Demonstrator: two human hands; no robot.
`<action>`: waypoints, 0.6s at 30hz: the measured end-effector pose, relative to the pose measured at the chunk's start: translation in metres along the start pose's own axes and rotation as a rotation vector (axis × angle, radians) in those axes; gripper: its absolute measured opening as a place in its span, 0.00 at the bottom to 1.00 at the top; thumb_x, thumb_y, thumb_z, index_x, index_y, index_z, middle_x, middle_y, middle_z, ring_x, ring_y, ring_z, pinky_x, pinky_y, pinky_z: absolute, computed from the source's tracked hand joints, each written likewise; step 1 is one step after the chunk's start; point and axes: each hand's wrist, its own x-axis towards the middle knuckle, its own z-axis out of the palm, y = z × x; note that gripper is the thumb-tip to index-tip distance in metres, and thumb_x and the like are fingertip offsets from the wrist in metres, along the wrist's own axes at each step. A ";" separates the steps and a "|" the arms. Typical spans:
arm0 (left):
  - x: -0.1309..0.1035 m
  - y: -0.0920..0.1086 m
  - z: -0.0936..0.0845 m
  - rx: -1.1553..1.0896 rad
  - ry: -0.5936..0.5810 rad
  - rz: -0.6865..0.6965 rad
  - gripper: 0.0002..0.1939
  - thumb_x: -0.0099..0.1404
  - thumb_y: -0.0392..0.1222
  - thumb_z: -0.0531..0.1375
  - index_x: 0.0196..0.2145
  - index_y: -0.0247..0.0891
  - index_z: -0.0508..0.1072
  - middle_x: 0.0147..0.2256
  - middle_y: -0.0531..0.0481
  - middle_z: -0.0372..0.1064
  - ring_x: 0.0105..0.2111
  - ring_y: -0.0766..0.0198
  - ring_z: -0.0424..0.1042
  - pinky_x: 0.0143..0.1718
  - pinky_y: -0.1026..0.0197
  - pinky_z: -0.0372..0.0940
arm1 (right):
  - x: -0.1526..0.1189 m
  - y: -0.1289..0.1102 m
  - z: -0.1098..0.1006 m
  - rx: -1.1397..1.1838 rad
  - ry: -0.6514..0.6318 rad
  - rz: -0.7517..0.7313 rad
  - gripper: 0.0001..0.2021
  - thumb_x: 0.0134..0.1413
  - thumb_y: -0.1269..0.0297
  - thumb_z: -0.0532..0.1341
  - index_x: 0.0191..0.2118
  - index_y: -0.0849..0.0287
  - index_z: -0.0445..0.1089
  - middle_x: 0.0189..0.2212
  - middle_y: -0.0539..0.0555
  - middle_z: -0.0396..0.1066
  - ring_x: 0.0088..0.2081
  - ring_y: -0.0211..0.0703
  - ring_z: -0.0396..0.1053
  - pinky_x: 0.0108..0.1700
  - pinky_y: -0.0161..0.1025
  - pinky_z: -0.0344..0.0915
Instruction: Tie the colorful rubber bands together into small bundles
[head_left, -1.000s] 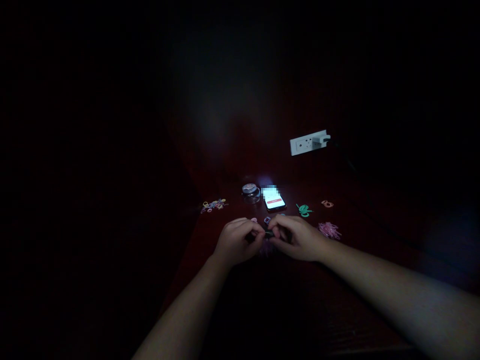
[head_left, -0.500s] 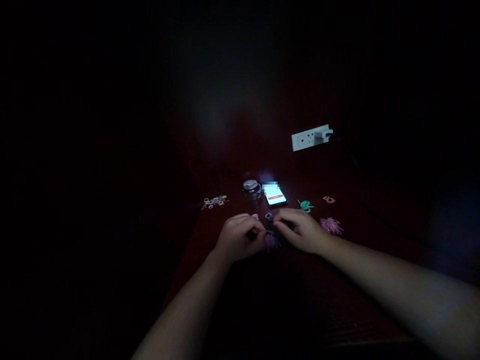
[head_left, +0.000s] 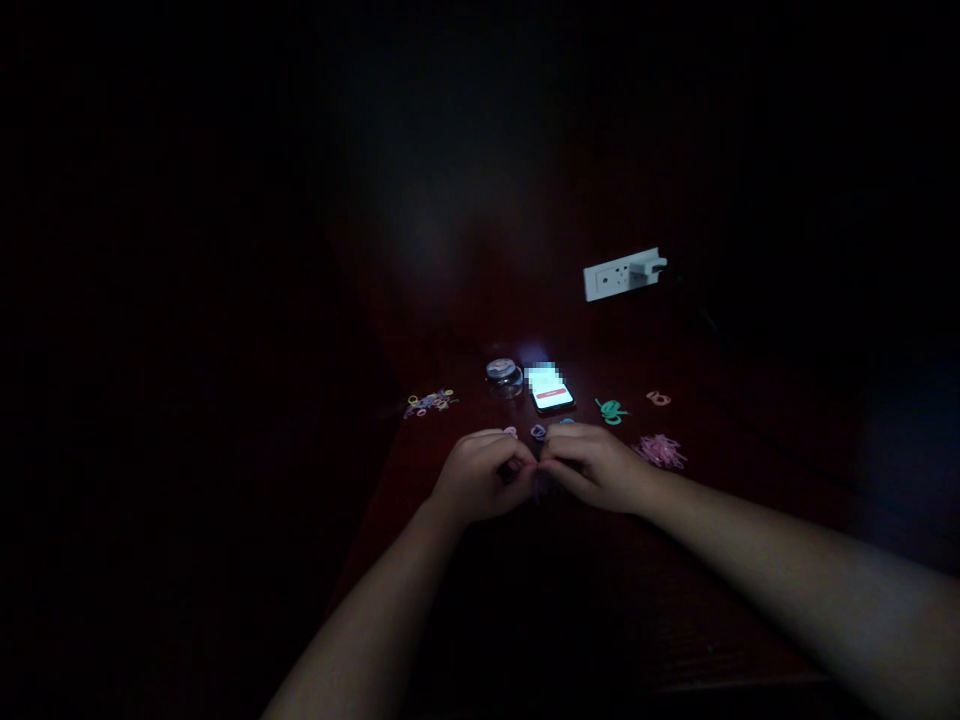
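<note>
My left hand (head_left: 486,474) and my right hand (head_left: 596,467) meet over the dark red table, thumb and fingers of each closed in a pinch. Their fingertips touch or nearly touch; whatever is pinched is too small and dark to make out. Just under the fingertips is a dim purple bunch of small bands (head_left: 541,488), partly covered. Beyond the fingers lie a small purple band loop (head_left: 538,433), a pink one (head_left: 511,432) and a teal one (head_left: 567,421), partly behind my right hand. A pile of pink bands (head_left: 660,451) is beside my right wrist.
A mixed heap of coloured bands (head_left: 430,403) lies at the left edge. Behind my hands stand a lidded clear jar (head_left: 503,380) and a lit phone (head_left: 553,393). Green bands (head_left: 612,411) and orange bands (head_left: 658,398) lie right. A wall socket (head_left: 621,275) holds a plug.
My right hand has moved slightly left and down, bringing its fingertips to those of my left hand. The purple bunch is now more covered, and the teal band shows behind my right hand.
</note>
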 end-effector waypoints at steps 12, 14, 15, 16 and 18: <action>-0.002 -0.010 -0.007 0.142 0.165 -0.047 0.04 0.59 0.33 0.60 0.27 0.38 0.70 0.23 0.54 0.68 0.24 0.68 0.65 0.29 0.64 0.62 | -0.003 0.003 -0.002 -0.020 0.014 0.127 0.03 0.61 0.67 0.58 0.34 0.58 0.65 0.29 0.50 0.64 0.31 0.39 0.62 0.33 0.37 0.59; 0.000 -0.005 -0.005 0.093 0.094 -0.002 0.03 0.60 0.34 0.60 0.28 0.38 0.70 0.24 0.54 0.69 0.25 0.68 0.66 0.30 0.64 0.63 | -0.002 0.001 -0.001 -0.013 -0.028 0.124 0.02 0.62 0.67 0.58 0.36 0.58 0.65 0.30 0.51 0.66 0.32 0.40 0.63 0.35 0.38 0.60; 0.001 -0.002 -0.003 0.071 0.063 0.020 0.03 0.60 0.34 0.60 0.29 0.38 0.70 0.24 0.54 0.69 0.25 0.68 0.66 0.31 0.64 0.64 | -0.002 0.001 -0.001 -0.011 -0.041 0.108 0.04 0.63 0.67 0.56 0.36 0.58 0.65 0.31 0.52 0.66 0.33 0.41 0.63 0.36 0.38 0.61; 0.002 0.000 -0.003 0.056 0.042 0.036 0.03 0.60 0.35 0.60 0.29 0.38 0.70 0.24 0.54 0.70 0.25 0.68 0.66 0.32 0.64 0.64 | -0.001 0.000 -0.001 -0.009 -0.049 0.087 0.06 0.64 0.68 0.55 0.34 0.58 0.65 0.31 0.52 0.66 0.34 0.41 0.63 0.37 0.38 0.61; 0.003 0.003 -0.003 0.052 0.029 0.043 0.03 0.61 0.35 0.59 0.29 0.38 0.71 0.24 0.54 0.70 0.25 0.68 0.66 0.33 0.63 0.65 | 0.000 -0.001 -0.001 -0.013 -0.056 0.049 0.09 0.66 0.69 0.53 0.32 0.58 0.65 0.30 0.53 0.66 0.34 0.41 0.63 0.38 0.39 0.61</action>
